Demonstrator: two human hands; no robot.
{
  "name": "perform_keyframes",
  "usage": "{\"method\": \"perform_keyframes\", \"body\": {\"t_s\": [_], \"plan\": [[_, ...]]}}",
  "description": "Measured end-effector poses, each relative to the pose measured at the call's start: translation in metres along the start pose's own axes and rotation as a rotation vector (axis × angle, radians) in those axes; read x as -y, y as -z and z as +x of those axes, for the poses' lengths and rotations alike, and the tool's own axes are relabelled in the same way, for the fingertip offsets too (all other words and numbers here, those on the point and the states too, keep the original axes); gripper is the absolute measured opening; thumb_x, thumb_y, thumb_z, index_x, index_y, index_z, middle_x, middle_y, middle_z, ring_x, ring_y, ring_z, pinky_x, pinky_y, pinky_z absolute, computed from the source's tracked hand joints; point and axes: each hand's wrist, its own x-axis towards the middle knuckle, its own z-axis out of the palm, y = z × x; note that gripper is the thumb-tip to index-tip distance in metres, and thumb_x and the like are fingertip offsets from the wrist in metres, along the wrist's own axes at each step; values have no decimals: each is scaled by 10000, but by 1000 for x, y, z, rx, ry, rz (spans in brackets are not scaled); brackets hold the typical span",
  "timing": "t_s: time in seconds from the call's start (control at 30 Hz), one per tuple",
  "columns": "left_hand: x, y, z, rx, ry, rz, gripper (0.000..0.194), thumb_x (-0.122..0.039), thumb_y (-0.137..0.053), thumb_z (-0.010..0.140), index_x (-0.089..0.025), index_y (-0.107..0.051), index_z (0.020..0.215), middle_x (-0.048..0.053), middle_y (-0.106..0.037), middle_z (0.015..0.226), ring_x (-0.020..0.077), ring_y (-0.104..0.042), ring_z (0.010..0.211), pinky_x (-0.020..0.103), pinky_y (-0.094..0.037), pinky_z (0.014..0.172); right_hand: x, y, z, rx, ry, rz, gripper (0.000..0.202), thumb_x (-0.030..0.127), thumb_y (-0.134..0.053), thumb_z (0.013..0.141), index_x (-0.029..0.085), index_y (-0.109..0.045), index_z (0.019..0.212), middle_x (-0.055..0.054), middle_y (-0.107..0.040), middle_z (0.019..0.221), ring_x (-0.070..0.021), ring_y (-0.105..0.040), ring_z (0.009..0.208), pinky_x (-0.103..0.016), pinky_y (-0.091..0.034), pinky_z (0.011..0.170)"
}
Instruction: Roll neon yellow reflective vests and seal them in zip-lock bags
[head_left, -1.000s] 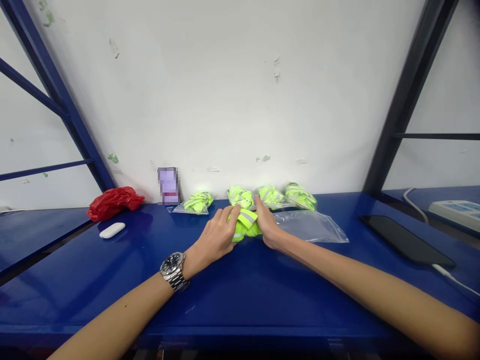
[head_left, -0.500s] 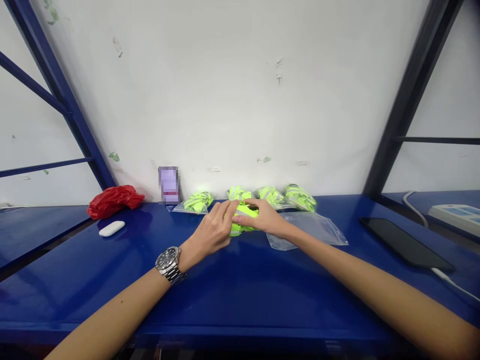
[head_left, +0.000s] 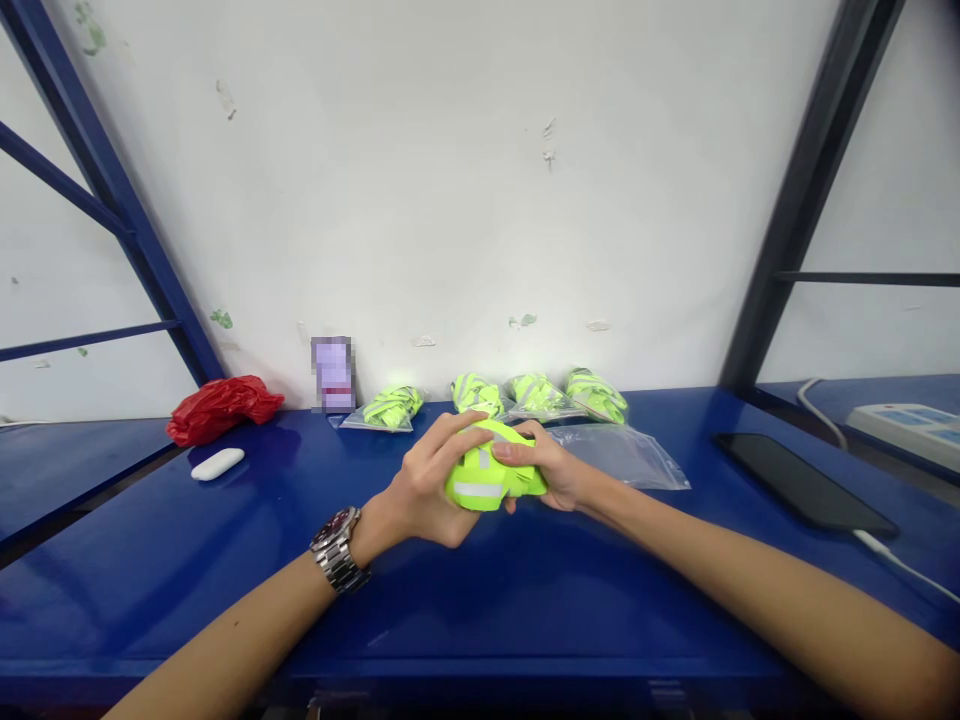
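Between my two hands is a bundled neon-yellow reflective strap (head_left: pixel 480 480) with silver-grey bands, rolled into a compact wad. My left hand (head_left: pixel 435 480), a metal watch on its wrist, curls around the left side and top of it. On the right side my right hand (head_left: pixel 551 465) grips it, thumb pressed on the front face. A flat clear plastic bag (head_left: pixel 622 455) lies just behind and beyond my right wrist. Parts of the fingers are hidden behind the bundle.
Along the wall sit several bagged neon bundles (head_left: pixel 540 395). A red plastic bag (head_left: pixel 225 408), a white earbud case (head_left: pixel 217 464) and a propped phone (head_left: pixel 334 372) are on the left. At right lie a black phone (head_left: pixel 799 480) with a cable and a power strip (head_left: pixel 907 430).
The neon bundle has come up and nearer to me, turned so more of its front shows. Both hands moved with it, keeping their hold. The view shifted slightly.
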Motion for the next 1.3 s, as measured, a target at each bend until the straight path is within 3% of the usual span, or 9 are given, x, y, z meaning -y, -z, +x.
{"method": "perform_keyframes", "body": {"t_s": [0.23,0.4,0.5,0.73,0.9,1.07,1.2,1.3], "plan": [[-21,2,5,-98,47,-124,629,-208,-513,549,-216,-498,1179,139,-546,1258,332,-599,1062,515,-511,803,-7,-6,-5,131,-74,229,300,304,-768,688,91,-660,869,-45,-682,696,-154,-641,539,-221,-540,376],[-32,-1,2,-215,108,-79,537,-239,-504,568,-272,-521,1104,85,-537,1092,281,-596,898,488,-509,721,-10,-16,-6,84,-111,324,336,249,-787,612,91,-651,876,-36,-670,667,-143,-629,531,-218,-525,449],[-34,0,1,-235,144,-36,496,-317,-518,589,-302,-529,1085,67,-509,1028,278,-565,866,498,-490,737,-14,-20,-6,44,-142,430,330,211,-772,590,105,-633,871,-28,-670,680,-140,-640,582,-231,-531,555],[-34,2,10,-274,46,-42,416,-470,-389,769,-279,-532,1110,85,-464,1001,287,-502,899,528,-446,790,-16,-19,-8,168,-230,479,407,233,-759,634,125,-600,993,-35,-688,785,-159,-658,675,-266,-534,634],[-13,-10,-16,-291,11,91,485,-567,-409,739,-319,-533,1137,86,-407,1030,331,-459,980,584,-407,819,-15,-14,-6,218,-191,407,410,224,-774,666,121,-604,1025,-39,-684,802,-148,-658,677,-244,-526,623],[26,-20,-50,-86,91,276,697,-721,-524,529,-329,-526,1105,87,-401,1082,385,-402,1089,587,-378,852,-18,-10,-2,110,-137,331,377,247,-796,668,119,-637,986,-28,-677,753,-140,-659,629,-244,-535,610],[36,-16,-43,-73,-69,203,788,-648,-526,565,-329,-409,1276,92,-386,1126,364,-433,1075,571,-371,895,-12,-12,-2,10,-97,279,328,234,-826,613,96,-679,872,-26,-668,713,-137,-645,618,-240,-532,600],[33,-9,-27,-31,-143,190,865,-594,-514,631,-249,-304,1397,118,-378,1157,349,-433,1073,561,-359,926,-4,-12,-2,-49,-13,203,293,207,-842,566,104,-686,792,-8,-656,683,-123,-626,593,-224,-520,575]]}}
